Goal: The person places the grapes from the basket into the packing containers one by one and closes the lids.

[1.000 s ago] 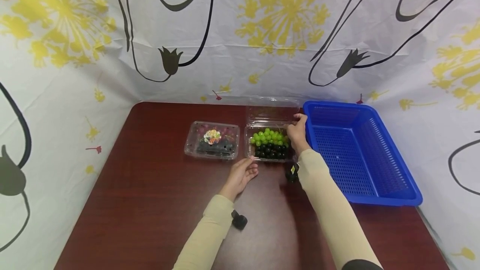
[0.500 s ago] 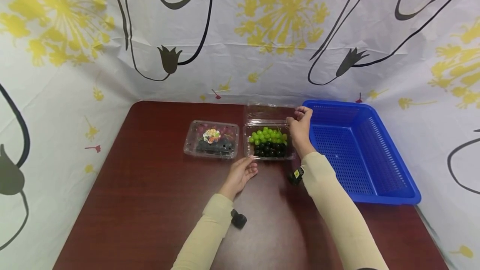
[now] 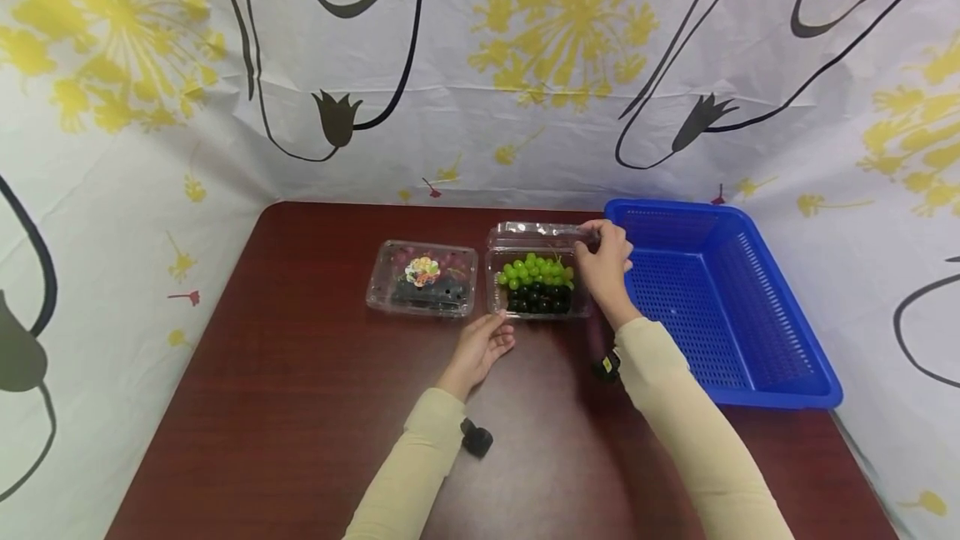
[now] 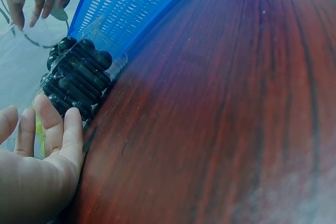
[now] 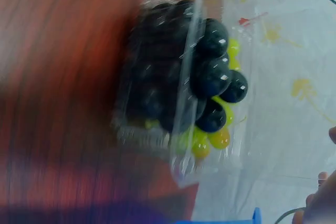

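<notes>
A clear plastic fruit box point(image 3: 493, 294) stands at the far middle of the table, holding green grapes point(image 3: 536, 271) behind black grapes point(image 3: 538, 299). Its hinged lid point(image 3: 536, 233) is partly raised at the back. My right hand point(image 3: 606, 263) pinches the lid's right corner between thumb and fingers. At the front left corner, my left hand point(image 3: 480, 348) touches the box with loosely bent fingers. In the left wrist view those fingers point(image 4: 72, 129) stand up against the box's side. The right wrist view shows the grapes through the clear wall, with the right hand point(image 5: 323, 203) at the edge.
A second clear box point(image 3: 382, 290), lid down and with a round fruit sticker, holds red and dark grapes just left. On the right a blue plastic basket point(image 3: 720, 398) stands close to my right hand. A patterned white cloth point(image 3: 420, 140) hangs behind the brown table point(image 3: 300, 407).
The lid, earlier tipped back flat, has been raised and swung forward over the rear of the box by my right hand. My left hand has stayed at the front corner.
</notes>
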### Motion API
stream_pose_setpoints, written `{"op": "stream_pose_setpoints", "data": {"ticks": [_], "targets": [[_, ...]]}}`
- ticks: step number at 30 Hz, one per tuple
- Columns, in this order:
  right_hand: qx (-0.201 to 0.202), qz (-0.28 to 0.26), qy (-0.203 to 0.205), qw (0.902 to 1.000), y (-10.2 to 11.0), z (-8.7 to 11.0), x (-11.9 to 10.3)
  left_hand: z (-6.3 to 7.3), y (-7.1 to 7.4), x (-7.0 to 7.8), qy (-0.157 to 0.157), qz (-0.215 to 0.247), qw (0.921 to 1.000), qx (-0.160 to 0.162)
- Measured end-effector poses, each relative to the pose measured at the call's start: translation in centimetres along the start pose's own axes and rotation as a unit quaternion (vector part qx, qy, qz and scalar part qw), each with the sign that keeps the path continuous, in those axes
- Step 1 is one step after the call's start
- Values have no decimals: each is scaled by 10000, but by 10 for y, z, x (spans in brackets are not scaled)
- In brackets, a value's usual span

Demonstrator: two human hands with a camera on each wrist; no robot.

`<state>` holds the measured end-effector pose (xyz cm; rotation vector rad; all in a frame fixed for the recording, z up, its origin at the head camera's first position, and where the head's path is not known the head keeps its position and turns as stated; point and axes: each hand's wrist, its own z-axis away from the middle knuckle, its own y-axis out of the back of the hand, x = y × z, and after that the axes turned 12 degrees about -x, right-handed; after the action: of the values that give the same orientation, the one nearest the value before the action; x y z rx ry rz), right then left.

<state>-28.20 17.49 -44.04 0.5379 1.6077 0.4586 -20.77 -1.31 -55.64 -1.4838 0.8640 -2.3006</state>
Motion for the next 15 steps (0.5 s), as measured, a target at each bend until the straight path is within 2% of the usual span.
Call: {"op": "stream_pose_setpoints", "data": {"ticks": [4,9,12,15], "targets": [[-46,717,550,9959,3,10,5,1,-2,1,-18,34,10000,11],[28,1598,1237,9794,3,23,12,1,-3,2,-46,19,10000,81],[105,2079,1429,9676,1,29,16,0,-3,1,-37,18,9999,91],[151,2336,1560,9596,0,35,18,0,-2,0,-13,20,10000,94]]}}
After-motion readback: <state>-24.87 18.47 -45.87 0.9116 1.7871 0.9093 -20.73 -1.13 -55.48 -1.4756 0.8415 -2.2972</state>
